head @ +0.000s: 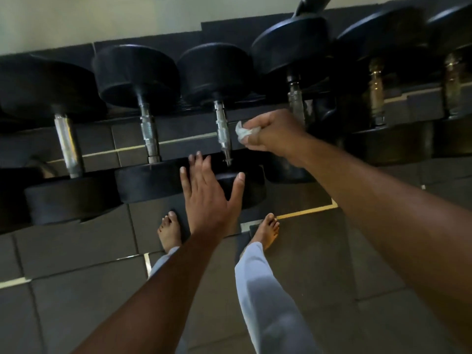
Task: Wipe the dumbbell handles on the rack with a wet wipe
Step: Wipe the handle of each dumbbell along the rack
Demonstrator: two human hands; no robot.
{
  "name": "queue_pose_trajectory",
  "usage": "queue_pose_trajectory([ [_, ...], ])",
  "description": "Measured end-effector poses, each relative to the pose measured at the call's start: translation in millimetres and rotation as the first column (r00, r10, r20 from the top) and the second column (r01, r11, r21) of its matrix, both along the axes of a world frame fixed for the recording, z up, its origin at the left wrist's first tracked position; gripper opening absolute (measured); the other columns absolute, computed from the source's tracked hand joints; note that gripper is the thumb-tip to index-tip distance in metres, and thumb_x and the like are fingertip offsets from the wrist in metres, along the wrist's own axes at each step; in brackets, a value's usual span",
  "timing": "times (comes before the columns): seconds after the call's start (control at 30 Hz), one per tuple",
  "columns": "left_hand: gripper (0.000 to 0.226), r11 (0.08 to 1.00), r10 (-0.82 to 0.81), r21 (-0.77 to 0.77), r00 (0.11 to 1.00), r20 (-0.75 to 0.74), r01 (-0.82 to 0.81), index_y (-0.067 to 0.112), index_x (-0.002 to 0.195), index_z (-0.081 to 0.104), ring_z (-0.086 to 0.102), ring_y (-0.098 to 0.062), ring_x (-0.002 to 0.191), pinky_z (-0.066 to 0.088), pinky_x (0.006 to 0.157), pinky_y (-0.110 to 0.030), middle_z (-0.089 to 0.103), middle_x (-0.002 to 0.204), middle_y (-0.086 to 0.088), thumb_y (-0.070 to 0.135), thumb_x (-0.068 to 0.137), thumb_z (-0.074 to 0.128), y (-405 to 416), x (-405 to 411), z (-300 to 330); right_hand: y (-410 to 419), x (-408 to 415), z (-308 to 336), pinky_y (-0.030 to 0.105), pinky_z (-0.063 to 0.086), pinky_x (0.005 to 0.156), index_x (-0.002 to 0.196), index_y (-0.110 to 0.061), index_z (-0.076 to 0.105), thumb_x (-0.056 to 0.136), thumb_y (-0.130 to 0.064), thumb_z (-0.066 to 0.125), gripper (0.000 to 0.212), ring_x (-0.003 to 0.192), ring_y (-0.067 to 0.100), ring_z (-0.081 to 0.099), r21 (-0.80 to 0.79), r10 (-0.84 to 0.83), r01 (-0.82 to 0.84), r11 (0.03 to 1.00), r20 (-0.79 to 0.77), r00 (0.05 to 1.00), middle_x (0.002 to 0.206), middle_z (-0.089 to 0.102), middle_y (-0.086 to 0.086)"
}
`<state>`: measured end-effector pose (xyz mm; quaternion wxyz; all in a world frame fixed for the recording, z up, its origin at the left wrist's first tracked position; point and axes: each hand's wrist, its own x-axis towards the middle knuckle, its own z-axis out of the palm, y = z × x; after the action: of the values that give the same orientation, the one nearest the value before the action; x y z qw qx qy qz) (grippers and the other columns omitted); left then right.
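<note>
Dark floor tiles lie below as the right hand clutches a wet wipe beside a dumbbell handle, the left hand with fingers spread flat on its weight head.

- No legible text, label, brand, number or sign found anywhere in view.
- Dumbbell end under the left hand: plain black face, no weight marking readable.
- Dumbbell ends above and to either side of the right hand: dark, blurred, no figures or lettering discernible.
- Metal handle just left of the right hand: knurled metal only, no stamp readable.
- Wet wipe gripped in the right hand: no print visible.
- Floor tiles below both hands: unmarked apart from pale lines.
</note>
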<state>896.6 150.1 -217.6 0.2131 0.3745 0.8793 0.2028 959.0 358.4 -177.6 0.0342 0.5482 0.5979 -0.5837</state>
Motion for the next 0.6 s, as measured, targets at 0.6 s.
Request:
queue_pose_trajectory([
  [0.6, 0.103, 0.985, 0.16, 0.097, 0.975, -0.152, -0.146, 0.006, 0.162, 0.034, 0.017, -0.02, 0.166, -0.003, 0.135, -0.04, 0.031, 0.173, -0.01, 0.071, 0.087, 0.062, 6.9, 14.2, -26.8, -1.3, -57.1, -21.2, 0.033, 0.043, 0.065, 0.11, -0.034, 0.07, 0.101, -0.035, 0.061, 0.013, 0.088, 0.02, 0.06, 0.29, 0.874, -0.955, -0.059, 0.478, 0.091, 0.086, 0.054, -0.01],
])
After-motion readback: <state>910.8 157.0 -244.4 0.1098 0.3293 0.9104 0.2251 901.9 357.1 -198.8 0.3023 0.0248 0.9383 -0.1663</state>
